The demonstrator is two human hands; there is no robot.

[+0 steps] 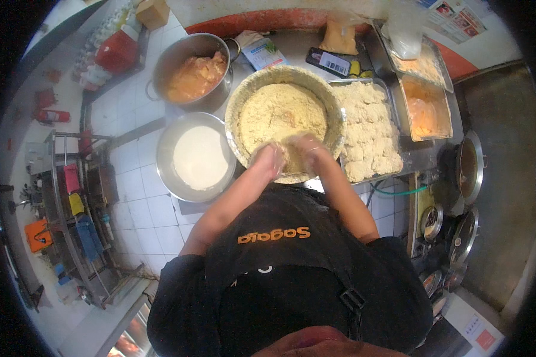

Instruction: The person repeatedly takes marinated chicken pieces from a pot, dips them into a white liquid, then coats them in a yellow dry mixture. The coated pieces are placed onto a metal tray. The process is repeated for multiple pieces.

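Note:
Before me stands a large round basin (pixel 233 100) of pale yellow breading flour (pixel 272 105). My left hand (pixel 270 158) is down at the flour near the basin's front rim. Just to its right, my right hand (pixel 308 149) reaches into the same flour. Both hands seem to wear thin clear gloves dusted with flour. Motion blur hides the fingers, so I cannot tell whether either holds anything. A small orange-brown patch shows in the flour beyond them. Right of the basin, a metal tray (pixel 395 120) carries rows of flour-coated pieces (pixel 368 129).
Left of the basin sits a metal bowl of whitish contents (pixel 201 156). Behind it stands a deep pot (pixel 161 58) with raw, marinated-looking meat. A phone (pixel 328 61) and a bag of orange powder (pixel 339 38) lie behind. Metal containers (pixel 426 107) and several pans (pixel 471 167) line the right.

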